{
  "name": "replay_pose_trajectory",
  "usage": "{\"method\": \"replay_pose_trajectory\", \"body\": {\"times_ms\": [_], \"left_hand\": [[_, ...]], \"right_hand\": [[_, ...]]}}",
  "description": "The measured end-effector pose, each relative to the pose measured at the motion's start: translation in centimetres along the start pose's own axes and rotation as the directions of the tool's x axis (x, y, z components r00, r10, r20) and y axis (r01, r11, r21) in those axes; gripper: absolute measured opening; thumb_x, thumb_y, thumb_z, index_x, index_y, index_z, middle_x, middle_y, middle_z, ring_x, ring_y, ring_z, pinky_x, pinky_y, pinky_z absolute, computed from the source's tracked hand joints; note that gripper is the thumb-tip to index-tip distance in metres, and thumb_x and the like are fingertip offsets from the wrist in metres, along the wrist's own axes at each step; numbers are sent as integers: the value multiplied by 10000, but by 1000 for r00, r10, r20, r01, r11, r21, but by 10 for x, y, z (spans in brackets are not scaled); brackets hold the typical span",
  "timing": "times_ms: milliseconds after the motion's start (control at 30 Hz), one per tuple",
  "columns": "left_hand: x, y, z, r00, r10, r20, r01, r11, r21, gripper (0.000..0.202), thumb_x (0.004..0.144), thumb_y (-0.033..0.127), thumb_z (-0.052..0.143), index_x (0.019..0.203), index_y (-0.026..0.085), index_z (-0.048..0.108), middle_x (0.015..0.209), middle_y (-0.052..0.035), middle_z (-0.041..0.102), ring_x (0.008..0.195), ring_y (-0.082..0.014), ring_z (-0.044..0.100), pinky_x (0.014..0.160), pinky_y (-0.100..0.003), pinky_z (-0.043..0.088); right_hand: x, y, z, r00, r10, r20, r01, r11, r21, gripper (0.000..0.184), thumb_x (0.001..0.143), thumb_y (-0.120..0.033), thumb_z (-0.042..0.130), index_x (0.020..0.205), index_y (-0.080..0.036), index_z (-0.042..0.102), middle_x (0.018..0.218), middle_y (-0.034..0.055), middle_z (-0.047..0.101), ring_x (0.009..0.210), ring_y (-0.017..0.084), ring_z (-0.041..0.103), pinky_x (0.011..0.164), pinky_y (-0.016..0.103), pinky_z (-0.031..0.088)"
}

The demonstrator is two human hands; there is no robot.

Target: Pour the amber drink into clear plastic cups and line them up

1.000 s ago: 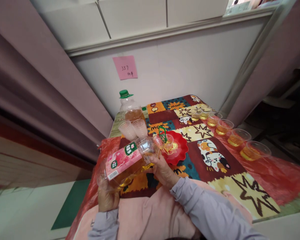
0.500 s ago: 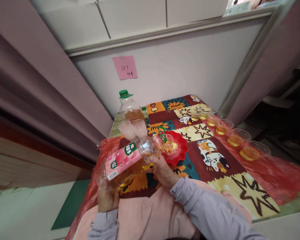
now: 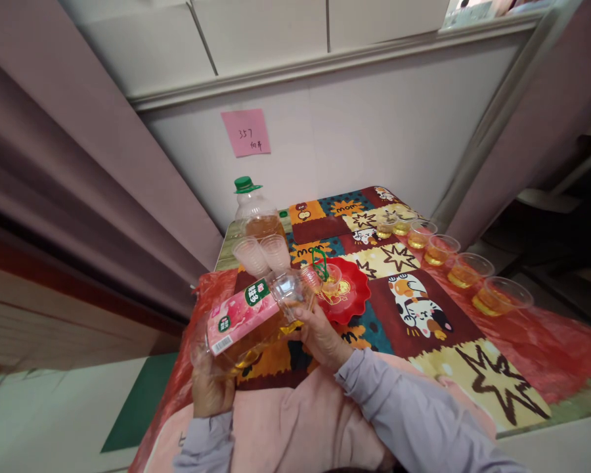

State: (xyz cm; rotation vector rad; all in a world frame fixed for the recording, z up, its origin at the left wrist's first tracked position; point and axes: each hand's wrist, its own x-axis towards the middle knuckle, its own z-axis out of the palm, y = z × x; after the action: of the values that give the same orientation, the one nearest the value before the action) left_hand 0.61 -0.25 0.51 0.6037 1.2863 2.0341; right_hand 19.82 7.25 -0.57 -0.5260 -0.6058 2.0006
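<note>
A large clear juice bottle (image 3: 246,316) with a pink label lies tilted between my two hands, its mouth toward the red scalloped plate (image 3: 355,299). My left hand (image 3: 211,391) is closed around its base. Near the neck, my right hand (image 3: 320,335) grips it from below. Amber juice lies along the bottle's lower side. On the plate stands a clear plastic cup (image 3: 331,282), right by the bottle's mouth; how full it is I cannot tell. A green looped strip (image 3: 319,261) rises beside the cup.
Two stacks of clear cups (image 3: 263,253) stand behind the bottle. Beyond them is another juice bottle (image 3: 259,213) with a green cap. Several cups of yellow juice (image 3: 467,270) line the table's right side. A patterned mat (image 3: 325,230) and red plastic sheet (image 3: 546,335) cover the table.
</note>
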Motion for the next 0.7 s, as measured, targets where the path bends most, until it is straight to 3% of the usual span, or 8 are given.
{"method": "replay_pose_trajectory", "body": {"times_ms": [167, 300, 533, 700], "left_hand": [[2, -1, -3, 999, -47, 20, 47, 999, 2, 704, 774, 558, 926, 1374, 238, 743, 1379, -99, 775, 1299, -342, 714, 994, -398, 650], [1, 0, 2, 999, 27, 32, -27, 999, 28, 624, 837, 529, 884, 1396, 292, 736, 1454, -54, 743, 1325, -317, 701, 1035, -408, 633], [2, -2, 2, 999, 42, 21, -43, 998, 55, 642, 857, 552, 852, 1427, 286, 722, 1531, -96, 692, 1379, -347, 670, 1102, -496, 604], [3, -3, -4, 998, -30, 48, 28, 999, 38, 635, 885, 512, 834, 1466, 292, 700, 1529, -81, 698, 1401, -369, 652, 1022, -466, 648]], "right_hand": [[-1, -2, 1, 1000, -8, 8, 8, 1000, 2, 751, 733, -462, 929, 1396, -322, 605, 1250, 28, 783, 980, 222, 756, 651, 295, 682], [-1, -3, 3, 1000, -8, 11, 8, 1000, 10, 762, 732, -450, 931, 1410, -338, 601, 1254, 16, 783, 983, 221, 762, 650, 291, 685], [-1, -3, 2, 1000, -3, 19, 3, 1000, -2, 810, 738, -466, 924, 1454, -343, 565, 1284, 32, 782, 1051, 252, 769, 676, 315, 693], [-1, -4, 3, 1000, -4, 28, 4, 1000, -9, 805, 742, -471, 916, 1455, -335, 568, 1297, 38, 773, 1067, 257, 760, 688, 332, 699]]}}
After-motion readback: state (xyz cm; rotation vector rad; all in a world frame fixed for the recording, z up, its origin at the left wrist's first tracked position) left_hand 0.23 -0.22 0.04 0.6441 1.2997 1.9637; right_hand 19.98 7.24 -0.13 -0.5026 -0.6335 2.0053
